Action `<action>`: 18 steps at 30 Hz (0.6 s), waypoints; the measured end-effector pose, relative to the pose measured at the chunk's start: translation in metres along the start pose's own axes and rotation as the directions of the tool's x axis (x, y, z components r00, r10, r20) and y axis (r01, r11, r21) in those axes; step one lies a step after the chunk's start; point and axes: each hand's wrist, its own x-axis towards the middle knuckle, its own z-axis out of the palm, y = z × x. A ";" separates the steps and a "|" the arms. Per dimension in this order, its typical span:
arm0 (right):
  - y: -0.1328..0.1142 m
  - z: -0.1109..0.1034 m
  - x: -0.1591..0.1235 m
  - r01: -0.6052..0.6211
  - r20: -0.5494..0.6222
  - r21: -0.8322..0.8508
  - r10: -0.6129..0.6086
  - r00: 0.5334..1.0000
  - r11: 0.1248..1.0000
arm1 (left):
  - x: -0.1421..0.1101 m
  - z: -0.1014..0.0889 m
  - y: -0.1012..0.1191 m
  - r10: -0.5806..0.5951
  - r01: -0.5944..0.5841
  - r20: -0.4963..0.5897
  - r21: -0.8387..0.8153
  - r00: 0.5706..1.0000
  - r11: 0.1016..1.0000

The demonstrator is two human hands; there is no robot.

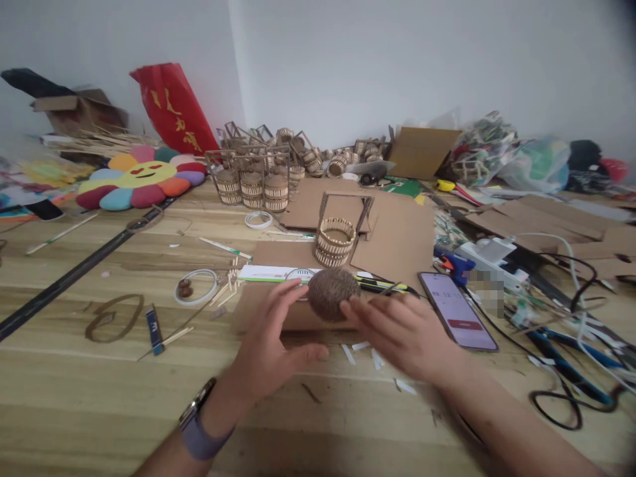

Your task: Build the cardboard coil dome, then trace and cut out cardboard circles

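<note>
A brown, round, ridged piece like a coiled-cord lid (332,295) is pinched at its right edge by the fingers of my right hand (405,331). My left hand (275,338), with a watch on the wrist, is open beside it, thumb and fingers spread. Just behind the lid stands a small round basket (335,240) of pale sticks with a tall square brown handle. It rests on flat cardboard (397,228). Below the lid, a cardboard piece (258,308) is partly hidden by my hands.
Several finished little baskets (252,189) stand at the back left. A phone (457,311) lies right of my right hand, near a power strip (491,255), cables and blue-handled pliers (566,364). White tape rolls (196,286) and a flower cushion (142,175) are on the left.
</note>
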 end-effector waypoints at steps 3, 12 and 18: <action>-0.034 -0.006 -0.002 0.035 -0.007 0.124 -0.035 0.999 0.992 | -0.001 0.002 0.003 0.053 -0.077 0.204 0.107 0.977 0.991; -0.060 0.001 -0.007 0.030 -0.053 0.255 -0.017 0.998 0.967 | -0.006 0.008 0.010 -0.104 -0.018 0.493 0.237 0.864 0.971; -0.054 -0.014 -0.014 -0.104 -0.006 0.185 0.107 0.994 0.977 | -0.006 0.009 0.011 -0.112 0.047 0.404 0.167 0.908 0.985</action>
